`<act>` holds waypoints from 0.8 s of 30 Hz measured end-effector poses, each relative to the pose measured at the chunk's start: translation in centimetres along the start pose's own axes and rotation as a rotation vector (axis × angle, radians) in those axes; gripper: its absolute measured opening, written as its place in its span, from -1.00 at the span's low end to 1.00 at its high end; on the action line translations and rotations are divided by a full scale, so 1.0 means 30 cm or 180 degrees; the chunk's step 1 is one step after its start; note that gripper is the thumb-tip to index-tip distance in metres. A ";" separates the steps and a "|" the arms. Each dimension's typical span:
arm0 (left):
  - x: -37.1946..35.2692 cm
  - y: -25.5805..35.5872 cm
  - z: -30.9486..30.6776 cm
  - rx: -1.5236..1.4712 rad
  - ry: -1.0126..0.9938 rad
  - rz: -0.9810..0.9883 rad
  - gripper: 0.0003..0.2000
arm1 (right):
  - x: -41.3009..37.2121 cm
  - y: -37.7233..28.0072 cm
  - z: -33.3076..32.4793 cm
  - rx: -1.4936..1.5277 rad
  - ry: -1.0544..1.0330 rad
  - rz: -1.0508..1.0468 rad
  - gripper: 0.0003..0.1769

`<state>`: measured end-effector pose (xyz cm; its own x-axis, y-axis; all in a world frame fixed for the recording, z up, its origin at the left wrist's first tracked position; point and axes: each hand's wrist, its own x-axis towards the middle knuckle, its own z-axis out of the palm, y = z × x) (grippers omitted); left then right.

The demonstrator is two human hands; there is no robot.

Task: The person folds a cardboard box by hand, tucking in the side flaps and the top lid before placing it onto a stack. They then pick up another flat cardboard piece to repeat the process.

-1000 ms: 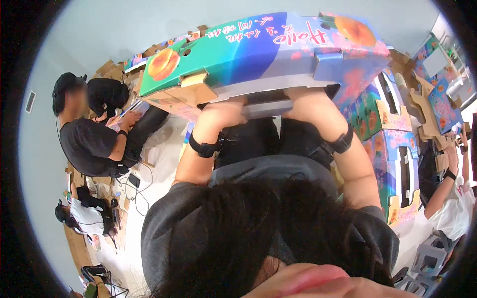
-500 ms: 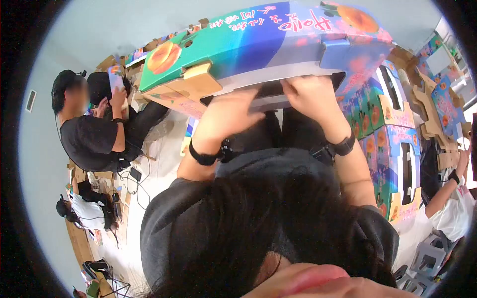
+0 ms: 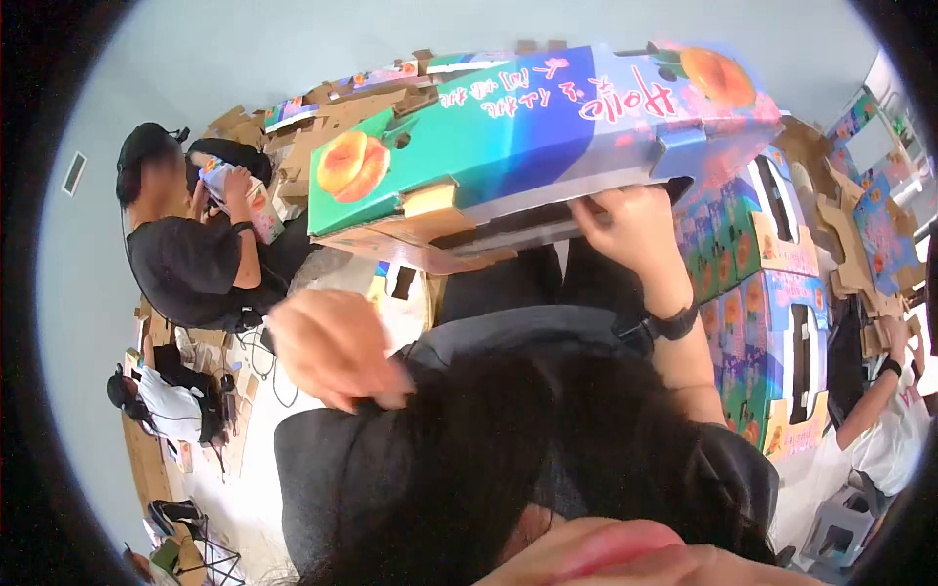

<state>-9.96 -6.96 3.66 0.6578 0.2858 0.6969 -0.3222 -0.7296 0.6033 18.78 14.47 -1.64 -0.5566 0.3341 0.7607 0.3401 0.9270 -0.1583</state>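
Note:
A printed cardboard box (image 3: pixel 528 127), green, blue and pink with peach pictures, is in front of me with a long dark opening on its near side. My right hand (image 3: pixel 630 225) is at the right part of that opening, fingers curled over its edge and partly hidden. Away from the box, my left hand (image 3: pixel 337 347) is raised at the lower left, blurred by motion, and whether its fingers hold anything cannot be made out.
Stacked printed boxes (image 3: pixel 752 361) stand at the right. A person in black (image 3: pixel 186 254) sits at the left with a printed carton. Another person in white (image 3: pixel 171 400) is farther down left, and a person's arm (image 3: pixel 870 400) shows at the right beside a grey stool (image 3: pixel 838 527).
My left hand has left the box opening and moved down and left. The box appears slightly lower and tilted differently. My right hand stays at the opening.

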 end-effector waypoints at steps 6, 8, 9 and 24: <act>-0.060 0.054 0.083 0.3518 0.3091 -0.0049 -0.61 | -0.006 -0.027 -0.018 0.0714 -0.0018 -0.0218 -0.69; 0.031 0.038 0.101 0.4781 0.2964 -0.0765 -0.61 | -0.015 -0.024 -0.038 0.0676 -0.0327 -0.0099 -0.68; 0.058 0.041 0.099 0.5039 0.2586 -0.0946 -0.60 | -0.016 -0.028 -0.051 0.0688 -0.0506 0.0016 -0.70; 0.260 -0.046 0.062 0.5280 0.1391 -0.2532 -0.27 | -0.046 -0.028 -0.009 0.0771 -0.0764 0.0109 -0.57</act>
<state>-3.12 -4.90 7.53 0.0217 0.7339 0.6790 0.9966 -0.0694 0.0432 19.47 13.19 -2.39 -0.7202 0.3696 0.5871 0.1878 0.9185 -0.3479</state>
